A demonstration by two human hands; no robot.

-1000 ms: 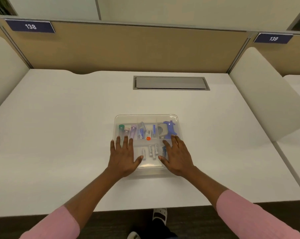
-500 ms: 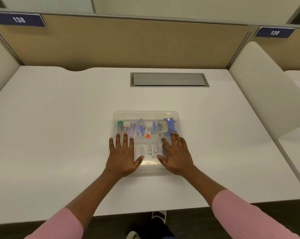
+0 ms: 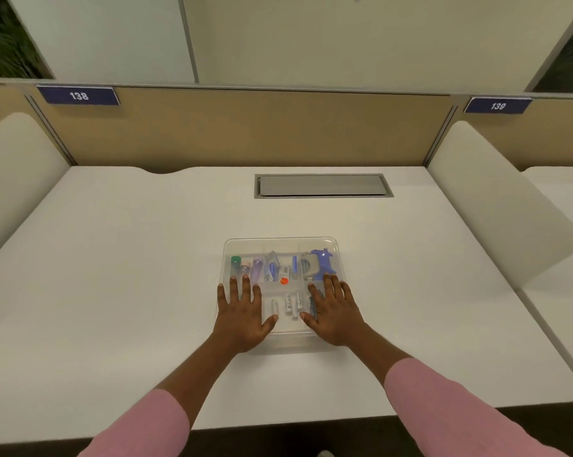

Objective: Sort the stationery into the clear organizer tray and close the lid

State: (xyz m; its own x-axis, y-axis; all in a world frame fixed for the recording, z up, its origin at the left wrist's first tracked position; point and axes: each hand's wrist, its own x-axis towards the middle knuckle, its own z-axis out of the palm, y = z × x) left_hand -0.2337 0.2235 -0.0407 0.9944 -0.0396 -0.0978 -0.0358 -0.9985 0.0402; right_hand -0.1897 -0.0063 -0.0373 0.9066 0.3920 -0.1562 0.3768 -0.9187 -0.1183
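The clear organizer tray (image 3: 280, 243) sits mid-desk with its clear lid lying flat on top. Through the lid I see stationery in compartments: a green-capped tube (image 3: 235, 262) and a purple one (image 3: 256, 269) at the left, small blue and white items with an orange dot (image 3: 284, 281) in the middle, a blue and grey tool (image 3: 318, 262) at the right, white sticks (image 3: 293, 303) in the near row. My left hand (image 3: 242, 316) lies flat, fingers spread, on the lid's near left part. My right hand (image 3: 333, 313) lies flat on the near right part.
The white desk (image 3: 113, 275) ends at a tan partition (image 3: 245, 127) with labels 138 and 139. A grey cable hatch (image 3: 323, 185) is set into the desk behind the tray. White side dividers (image 3: 496, 199) rise at both sides. The desk's front edge is near my sleeves.
Both hands stay flat on the lid in the same spots. Only the camera view has shifted, tilting upward a little.
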